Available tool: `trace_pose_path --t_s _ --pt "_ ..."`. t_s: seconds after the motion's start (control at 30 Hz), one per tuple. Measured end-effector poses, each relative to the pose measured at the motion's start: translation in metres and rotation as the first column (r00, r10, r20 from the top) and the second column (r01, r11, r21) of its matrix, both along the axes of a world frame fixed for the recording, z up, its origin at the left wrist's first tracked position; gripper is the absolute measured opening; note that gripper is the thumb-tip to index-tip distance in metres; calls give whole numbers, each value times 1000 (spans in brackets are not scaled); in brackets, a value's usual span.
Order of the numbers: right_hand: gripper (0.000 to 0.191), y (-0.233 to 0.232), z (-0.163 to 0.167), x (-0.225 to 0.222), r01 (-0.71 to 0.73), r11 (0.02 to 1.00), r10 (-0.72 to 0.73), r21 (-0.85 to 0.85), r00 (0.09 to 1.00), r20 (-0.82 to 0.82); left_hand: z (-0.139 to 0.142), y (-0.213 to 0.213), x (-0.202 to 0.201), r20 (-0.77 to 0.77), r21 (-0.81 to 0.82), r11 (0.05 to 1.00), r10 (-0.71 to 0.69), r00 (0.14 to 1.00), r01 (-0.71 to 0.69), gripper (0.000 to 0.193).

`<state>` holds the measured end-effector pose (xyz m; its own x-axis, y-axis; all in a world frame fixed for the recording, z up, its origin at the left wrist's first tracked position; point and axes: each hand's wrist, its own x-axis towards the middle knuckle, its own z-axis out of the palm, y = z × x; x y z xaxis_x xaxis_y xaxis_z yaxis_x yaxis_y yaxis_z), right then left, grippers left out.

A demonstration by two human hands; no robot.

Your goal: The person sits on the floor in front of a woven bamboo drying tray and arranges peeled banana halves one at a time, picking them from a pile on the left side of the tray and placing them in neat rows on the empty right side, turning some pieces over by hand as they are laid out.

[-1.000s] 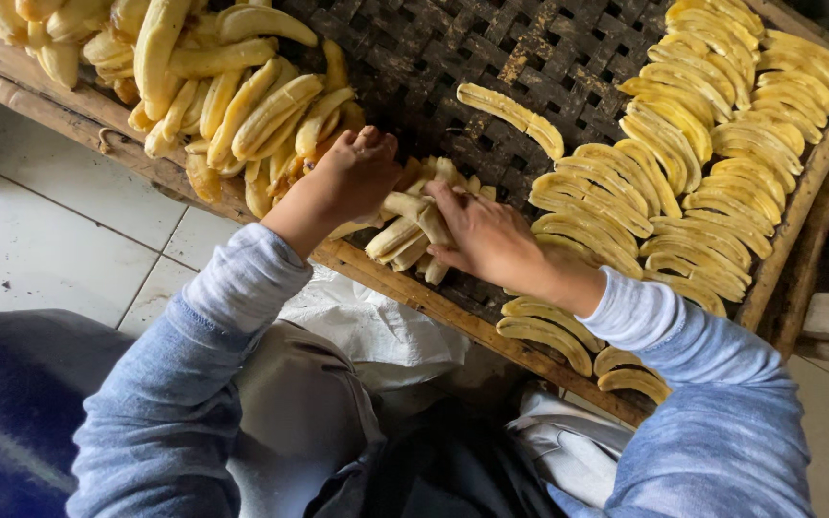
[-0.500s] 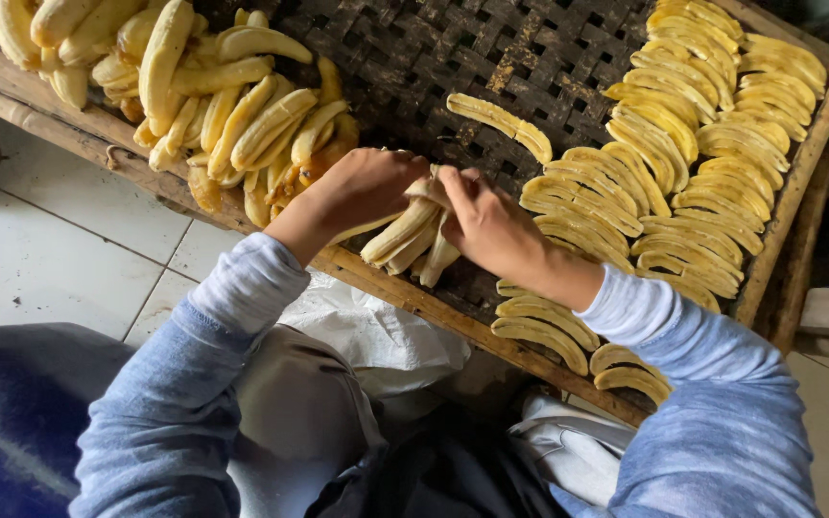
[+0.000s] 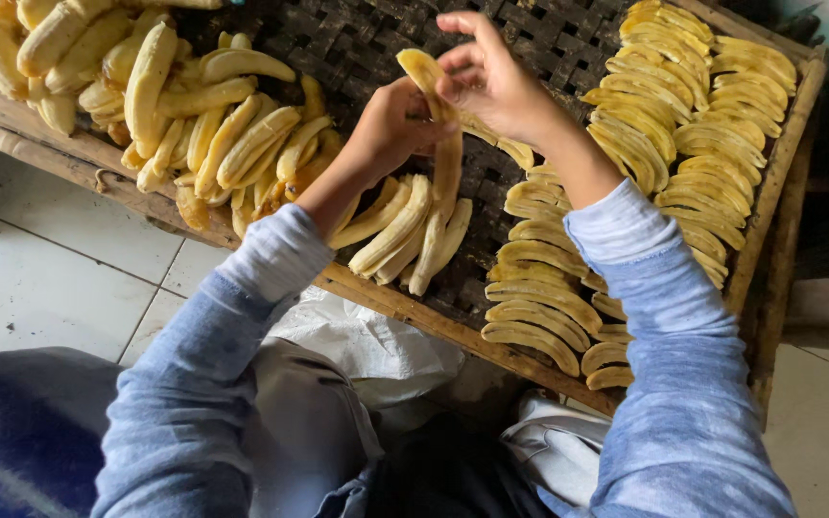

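Pale tiled floor (image 3: 40, 278) down left, with a dark woven tray (image 3: 357, 43) in a wooden frame sitting over it; white bag (image 3: 367, 341) tucked under the near edge.

Looks roughly halfway, judging by the layout; right side of the tray already filled with flat slices (image 3: 683, 105) laid in neat overlapping rows, plus a second run of rows (image 3: 539, 288) coming down toward the near edge; middle weave bare; big loose pile (image 3: 146, 105) of peeled bananas heaped far left, not yet laid out; small bunch (image 3: 405, 230) lying just below the hands, near the middle.

Left hand (image 3: 390, 125) curled shut around the lower part of one banana (image 3: 438, 115), held up over the middle of the tray; right hand (image 3: 491, 77) pinching the top of that same banana with thumb and forefinger, other fingers fanned loose; seems to be splitting or pulling it apart, though hard to tell exactly from this angle.

Tray holding everything: pile left, bunch centre, rows right; nothing visible inside the bag.
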<state>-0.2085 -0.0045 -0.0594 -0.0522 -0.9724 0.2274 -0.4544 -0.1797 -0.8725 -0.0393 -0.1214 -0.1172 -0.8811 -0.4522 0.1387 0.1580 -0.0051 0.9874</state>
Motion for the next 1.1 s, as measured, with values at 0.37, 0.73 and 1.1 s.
trace_pose_path --t_s 0.37,0.73,1.1 --pt "32 42 -85 -52 103 786 -247 609 956 156 -64 28 -60 173 683 716 37 984 -147 27" --pt "35 48 -90 -40 432 816 -174 384 817 -550 -51 -1 -32 526 476 874 -197 827 -94 36" --pt "39 74 -42 91 -382 912 172 -150 688 -705 -6 0 63 350 -599 801 237 906 22 23"
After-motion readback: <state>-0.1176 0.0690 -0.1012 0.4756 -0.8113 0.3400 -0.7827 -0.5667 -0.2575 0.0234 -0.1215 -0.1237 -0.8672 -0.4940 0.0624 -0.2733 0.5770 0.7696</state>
